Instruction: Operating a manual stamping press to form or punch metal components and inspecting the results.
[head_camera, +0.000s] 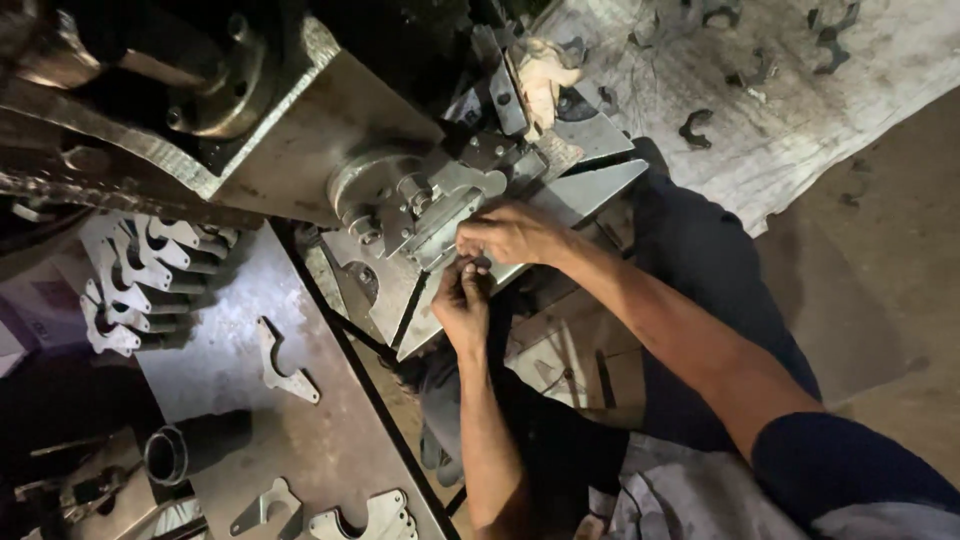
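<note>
Both of my hands meet at the grey metal die (432, 205) of a heavy press machine in the middle of the view. My right hand (510, 235) pinches a thin metal pin or rod against the die's front. My left hand (462, 300) sits just below it with fingers curled around something small and dark; what it grips is hidden. The die rests on an angled steel plate (585, 190).
A steel table (300, 420) at the left carries a loose flat stamped part (280, 365), more parts at its near edge (370, 515) and a stack of them (135, 275). A dark cup (195, 448) lies there. Dark cut-out pieces (695, 128) lie on white sacking at the upper right.
</note>
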